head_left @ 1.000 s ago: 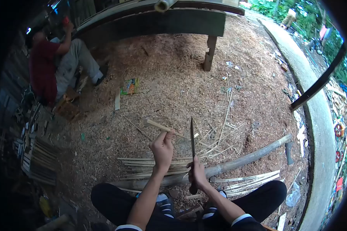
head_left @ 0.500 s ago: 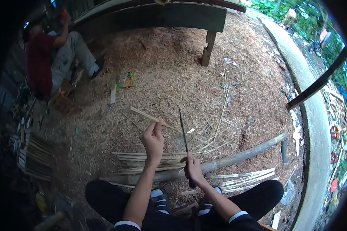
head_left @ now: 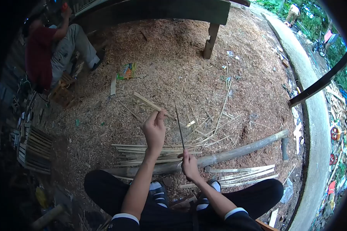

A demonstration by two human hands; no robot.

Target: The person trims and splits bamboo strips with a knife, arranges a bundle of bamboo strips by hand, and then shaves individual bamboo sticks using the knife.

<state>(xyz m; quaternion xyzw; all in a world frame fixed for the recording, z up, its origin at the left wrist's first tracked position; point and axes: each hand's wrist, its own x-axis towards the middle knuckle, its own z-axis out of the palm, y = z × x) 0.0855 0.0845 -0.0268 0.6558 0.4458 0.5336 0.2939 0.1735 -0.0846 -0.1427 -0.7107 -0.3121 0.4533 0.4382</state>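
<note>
Strip (head_left: 147,102) pinched between thumb and fingertips of the left hand (head_left: 154,133), above the ground (head_left: 162,69). Fingers of the right hand (head_left: 189,165) are clamped around a knife (head_left: 179,126), blade beside the strip's tip; whether they touch cannot be told.

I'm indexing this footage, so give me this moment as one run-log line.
left hand: holding thin strip | right hand: gripping knife, tip pointing forward | pole and loose strips: lying nearby

Legible text, numbers or signs: none. Green-and-orange wrapper (head_left: 127,71) on the shavings-strewn ground (head_left: 164,57): any lettering on its face too small and blurred to read.
</note>
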